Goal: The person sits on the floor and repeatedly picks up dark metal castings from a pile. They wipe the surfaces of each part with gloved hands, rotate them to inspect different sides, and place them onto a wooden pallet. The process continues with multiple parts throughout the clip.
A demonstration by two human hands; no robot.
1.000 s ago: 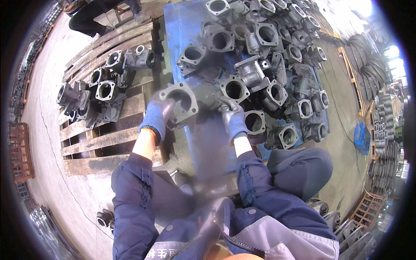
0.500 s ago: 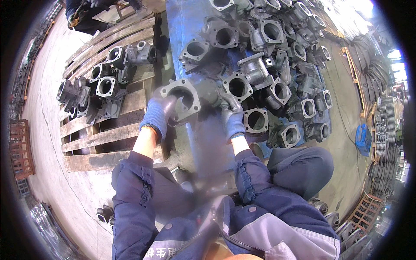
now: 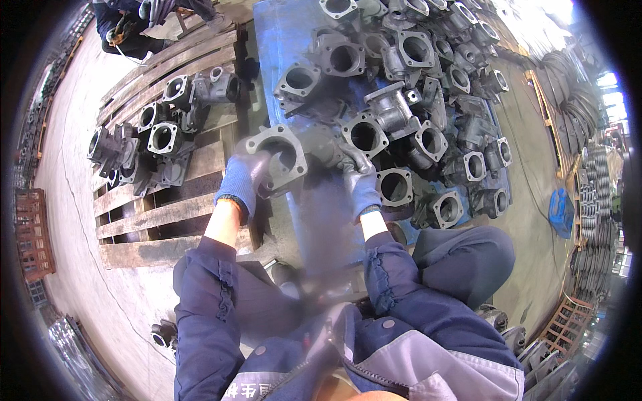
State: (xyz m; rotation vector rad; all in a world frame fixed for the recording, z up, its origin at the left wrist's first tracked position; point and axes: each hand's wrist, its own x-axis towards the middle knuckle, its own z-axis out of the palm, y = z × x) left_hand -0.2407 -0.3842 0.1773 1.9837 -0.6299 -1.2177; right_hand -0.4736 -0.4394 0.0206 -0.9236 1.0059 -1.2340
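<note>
Between my two hands is a grey metal casting, a hollow housing (image 3: 291,172) with a square four-hole flange facing up toward me. My left hand (image 3: 249,175), in a blue knit glove with a dark coated palm, is closed around the flange's left side, its thumb at the bore. At the casting's right end my gloved right hand (image 3: 358,175) is closed on it, fingers partly hidden. A hazy smear blurs the casting's middle. Just beyond my right hand lies another flanged housing (image 3: 365,136) in a pile of similar castings (image 3: 414,50).
A wooden pallet (image 3: 164,215) on the left carries several similar castings (image 3: 162,136). The pile on the right rests on a blue surface (image 3: 273,50). A co-worker's gloved hands (image 3: 122,28) show at the top left. A blue bag-like object (image 3: 560,212) lies on the floor at right.
Both hands and the casting stay almost in place, with only a slight shift. At the top left, more of the co-worker has come into view.
</note>
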